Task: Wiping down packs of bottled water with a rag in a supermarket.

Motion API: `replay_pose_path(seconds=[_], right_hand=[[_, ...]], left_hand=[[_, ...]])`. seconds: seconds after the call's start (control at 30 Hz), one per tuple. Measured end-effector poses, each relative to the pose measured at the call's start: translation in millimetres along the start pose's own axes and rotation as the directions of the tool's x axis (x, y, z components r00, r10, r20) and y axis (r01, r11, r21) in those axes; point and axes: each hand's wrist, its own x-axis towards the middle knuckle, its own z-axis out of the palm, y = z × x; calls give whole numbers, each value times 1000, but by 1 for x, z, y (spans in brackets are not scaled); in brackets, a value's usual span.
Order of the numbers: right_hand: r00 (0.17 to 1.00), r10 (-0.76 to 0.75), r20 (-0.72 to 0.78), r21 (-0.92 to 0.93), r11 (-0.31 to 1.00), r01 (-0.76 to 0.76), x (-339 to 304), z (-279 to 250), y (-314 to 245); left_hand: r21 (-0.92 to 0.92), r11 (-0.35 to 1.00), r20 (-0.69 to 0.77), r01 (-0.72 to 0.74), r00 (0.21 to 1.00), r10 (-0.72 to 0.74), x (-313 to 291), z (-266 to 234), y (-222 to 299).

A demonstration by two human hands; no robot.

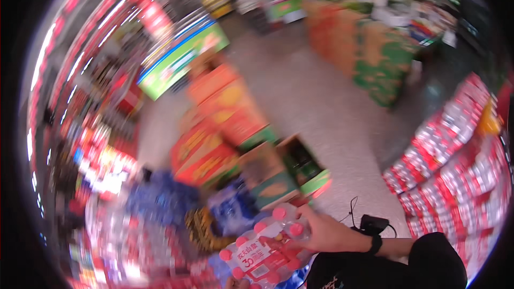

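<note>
A shrink-wrapped pack of water bottles point(262, 249) with pink-red caps and a red and white label is tilted at the bottom middle of the view. My right hand point(321, 231) grips its far right end, the fingers partly hidden by the bottles; a black band circles that wrist. At the lower edge, a small part of my left hand point(235, 283) shows against the pack's near left end. Most of that hand lies outside the picture, but what shows is closed on the pack.
Stacked red-capped bottle packs point(444, 150) rise at right. Open cardboard boxes point(267, 174) and orange-red cartons point(227, 101) stand ahead. Blue bottle packs point(163, 198) lie left of a yellow-black bundle point(201, 230). A black device with a cable point(373, 223) is beside my right forearm.
</note>
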Motion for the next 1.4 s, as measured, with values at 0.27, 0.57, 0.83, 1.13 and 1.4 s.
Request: replay_pose_path(seconds=[0.27,0.57,0.83,1.13,1.4], right_hand=[[764,116,-634,1,989,-150,-81,-140,108],[433,190,-881,76,961,-268,-73,-338,233],[241,307,-921,237,930,-280,-18,-508,269],[-295,495,-817,549,825,-137,69,-654,309],[-564,604,-563,603,767,220,91,-781,313]], left_hand=[[481,788,540,-385,838,80,120,205,-34],[463,818,754,-341,637,-161,223,547,-17],[364,880,844,-304,507,-174,330,810,19],[191,865,972,-464,210,-102,424,1120,22],[155,820,964,-551,-97,-248,410,1358,55]])
